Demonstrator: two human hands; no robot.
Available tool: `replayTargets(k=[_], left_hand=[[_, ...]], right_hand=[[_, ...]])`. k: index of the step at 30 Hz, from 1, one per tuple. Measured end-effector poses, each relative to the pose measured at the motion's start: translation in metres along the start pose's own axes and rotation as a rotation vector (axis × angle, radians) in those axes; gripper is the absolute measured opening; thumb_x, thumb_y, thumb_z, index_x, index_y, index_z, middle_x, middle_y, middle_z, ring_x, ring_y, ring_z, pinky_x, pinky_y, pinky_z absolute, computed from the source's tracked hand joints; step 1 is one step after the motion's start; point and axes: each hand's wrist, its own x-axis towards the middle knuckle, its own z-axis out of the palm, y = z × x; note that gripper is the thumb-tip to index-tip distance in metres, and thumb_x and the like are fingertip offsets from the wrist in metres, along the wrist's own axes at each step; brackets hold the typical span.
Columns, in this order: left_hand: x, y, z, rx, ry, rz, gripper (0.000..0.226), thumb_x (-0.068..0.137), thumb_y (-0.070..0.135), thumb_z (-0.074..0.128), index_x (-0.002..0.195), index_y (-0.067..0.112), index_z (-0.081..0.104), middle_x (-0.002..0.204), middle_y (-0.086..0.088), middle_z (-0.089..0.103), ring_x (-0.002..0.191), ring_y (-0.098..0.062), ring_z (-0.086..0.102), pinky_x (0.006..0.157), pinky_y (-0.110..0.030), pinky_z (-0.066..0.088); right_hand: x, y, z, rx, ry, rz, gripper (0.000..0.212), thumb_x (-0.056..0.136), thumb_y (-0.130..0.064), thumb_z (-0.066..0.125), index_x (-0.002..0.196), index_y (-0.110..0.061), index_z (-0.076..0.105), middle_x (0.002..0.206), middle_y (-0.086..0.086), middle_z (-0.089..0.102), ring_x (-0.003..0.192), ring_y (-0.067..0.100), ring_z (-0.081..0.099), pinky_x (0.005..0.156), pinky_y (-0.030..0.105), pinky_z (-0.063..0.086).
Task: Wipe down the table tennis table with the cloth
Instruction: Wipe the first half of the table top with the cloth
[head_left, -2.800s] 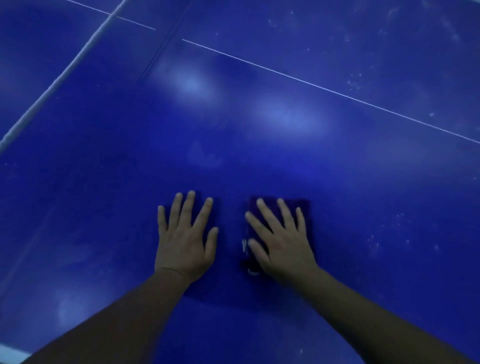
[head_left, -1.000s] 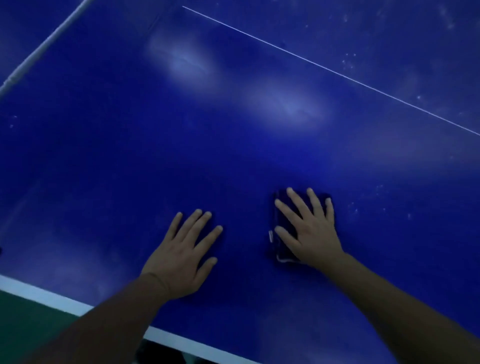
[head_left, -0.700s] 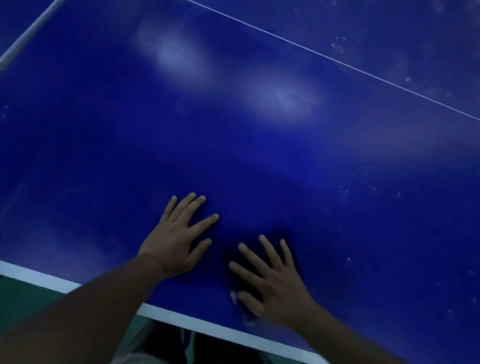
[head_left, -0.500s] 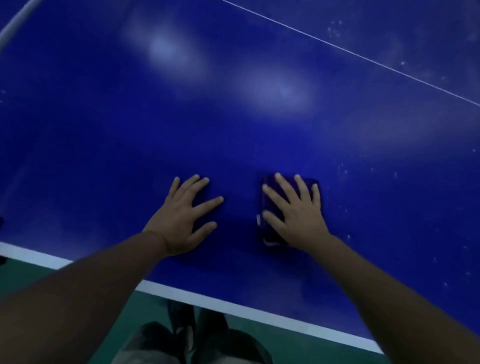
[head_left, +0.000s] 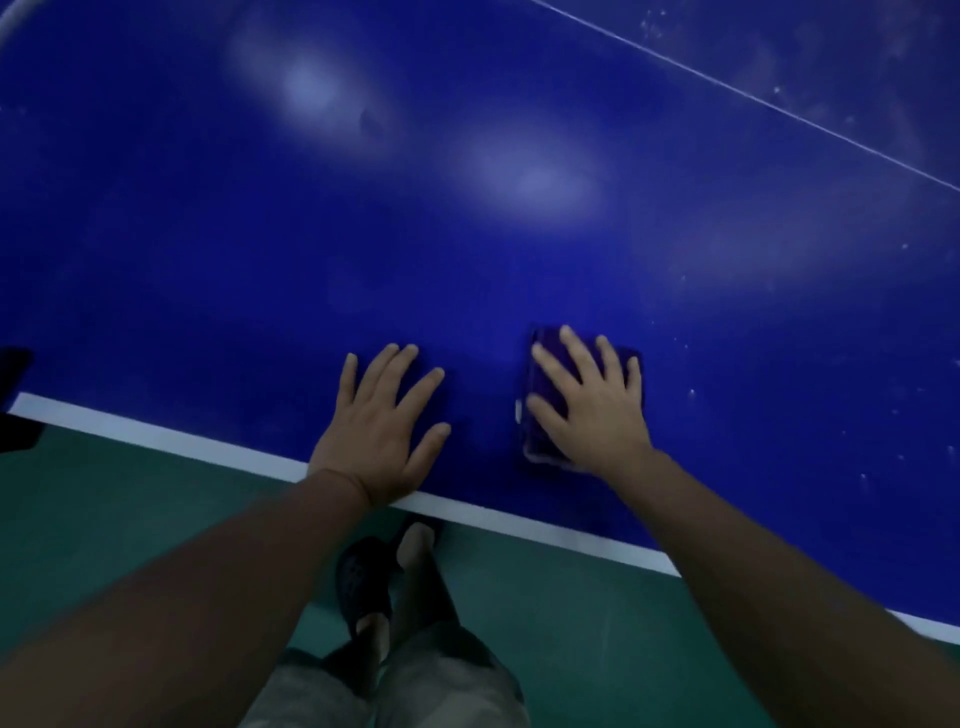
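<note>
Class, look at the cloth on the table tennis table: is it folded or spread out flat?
Folded. The cloth forms a compact pad under the right hand, with stacked edges along its left side.

One glossy blue table tennis desk (head_left: 260, 260), with one thin white line (head_left: 779, 104) and one broad white edge band (head_left: 182, 444). One folded dark purple cloth (head_left: 540, 447). Two bare hands: left hand (head_left: 379, 431), right hand (head_left: 592, 410). Two pale glare patches (head_left: 535, 176). One dark perforated sandal (head_left: 361, 577). One green floor (head_left: 104, 519).
</note>
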Motion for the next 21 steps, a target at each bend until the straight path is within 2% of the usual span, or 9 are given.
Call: replayTargets(k=[2, 3, 5, 7, 11, 14, 16, 18, 21], left_hand=[[-0.001, 0.001, 0.003, 0.011, 0.015, 0.031, 0.068, 0.098, 0.058, 0.024, 0.151, 0.018, 0.04, 0.162, -0.014, 0.027, 0.153, -0.029, 0.016, 0.122, -0.059, 0.005], [-0.002, 0.001, 0.005, 0.006, 0.025, 0.035, 0.068, 0.099, 0.057, 0.025, 0.151, 0.017, 0.04, 0.162, -0.014, 0.027, 0.153, -0.03, 0.016, 0.122, -0.059, 0.005], [-0.004, 0.0, 0.005, 0.006, 0.033, 0.042, 0.068, 0.098, 0.056, 0.026, 0.151, 0.016, 0.04, 0.162, -0.014, 0.026, 0.153, -0.029, 0.015, 0.123, -0.058, 0.003], [-0.004, -0.001, 0.004, 0.032, 0.026, 0.067, 0.066, 0.098, 0.055, 0.026, 0.15, 0.018, 0.042, 0.161, -0.013, 0.027, 0.152, -0.029, 0.016, 0.123, -0.058, 0.003], [-0.005, 0.005, 0.005, 0.167, -0.033, 0.126, 0.064, 0.098, 0.051, 0.024, 0.143, 0.017, 0.054, 0.156, -0.015, 0.039, 0.148, -0.032, 0.027, 0.121, -0.061, 0.01], [-0.008, 0.01, 0.003, 0.207, -0.039, 0.102, 0.064, 0.097, 0.049, 0.026, 0.142, 0.014, 0.055, 0.153, -0.016, 0.043, 0.145, -0.034, 0.033, 0.12, -0.061, 0.015], [-0.011, 0.022, 0.005, 0.165, -0.026, 0.029, 0.064, 0.096, 0.048, 0.027, 0.144, 0.013, 0.052, 0.154, -0.015, 0.042, 0.146, -0.034, 0.032, 0.12, -0.061, 0.016], [-0.013, 0.045, 0.012, 0.1, 0.002, -0.065, 0.064, 0.096, 0.048, 0.028, 0.146, 0.014, 0.049, 0.156, -0.014, 0.039, 0.148, -0.032, 0.028, 0.121, -0.059, 0.014], [-0.01, 0.094, 0.031, 0.0, 0.064, -0.183, 0.063, 0.096, 0.048, 0.03, 0.148, 0.014, 0.046, 0.158, -0.013, 0.036, 0.15, -0.03, 0.024, 0.122, -0.059, 0.013]], right_hand=[[0.009, -0.037, 0.009, 0.075, 0.053, 0.17, 0.07, 0.09, -0.073, 0.022, 0.156, -0.049, 0.018, 0.169, -0.01, 0.006, 0.153, 0.037, 0.005, 0.118, 0.067, 0.001], [0.002, -0.058, 0.016, 0.085, 0.084, 0.181, 0.068, 0.091, -0.07, 0.025, 0.156, -0.047, 0.022, 0.169, -0.008, 0.009, 0.152, 0.038, 0.007, 0.118, 0.067, 0.002], [-0.032, -0.088, 0.032, 0.082, 0.13, 0.088, 0.064, 0.094, -0.064, 0.032, 0.154, -0.043, 0.029, 0.168, -0.007, 0.017, 0.152, 0.039, 0.014, 0.117, 0.067, 0.005], [-0.077, -0.091, 0.046, 0.058, 0.117, -0.042, 0.061, 0.098, -0.062, 0.034, 0.155, -0.042, 0.029, 0.168, -0.008, 0.018, 0.152, 0.038, 0.016, 0.118, 0.067, 0.009], [-0.118, -0.029, 0.046, -0.036, 0.043, -0.198, 0.058, 0.1, -0.066, 0.027, 0.154, -0.047, 0.025, 0.167, -0.013, 0.016, 0.153, 0.032, 0.018, 0.116, 0.066, 0.017], [-0.086, 0.018, 0.032, -0.059, 0.014, -0.055, 0.061, 0.097, -0.067, 0.024, 0.155, -0.048, 0.022, 0.168, -0.014, 0.014, 0.153, 0.03, 0.016, 0.119, 0.065, 0.011], [-0.067, 0.014, 0.03, 0.018, 0.043, 0.136, 0.063, 0.096, -0.066, 0.021, 0.156, -0.046, 0.022, 0.168, -0.013, 0.012, 0.154, 0.031, 0.011, 0.12, 0.064, 0.006], [-0.072, -0.009, 0.039, 0.046, 0.103, 0.198, 0.062, 0.097, -0.063, 0.025, 0.155, -0.043, 0.028, 0.168, -0.009, 0.017, 0.152, 0.035, 0.014, 0.118, 0.066, 0.006], [-0.115, -0.007, 0.058, 0.004, 0.096, -0.061, 0.058, 0.102, -0.062, 0.023, 0.157, -0.044, 0.022, 0.169, -0.009, 0.014, 0.154, 0.035, 0.013, 0.119, 0.065, 0.007]])
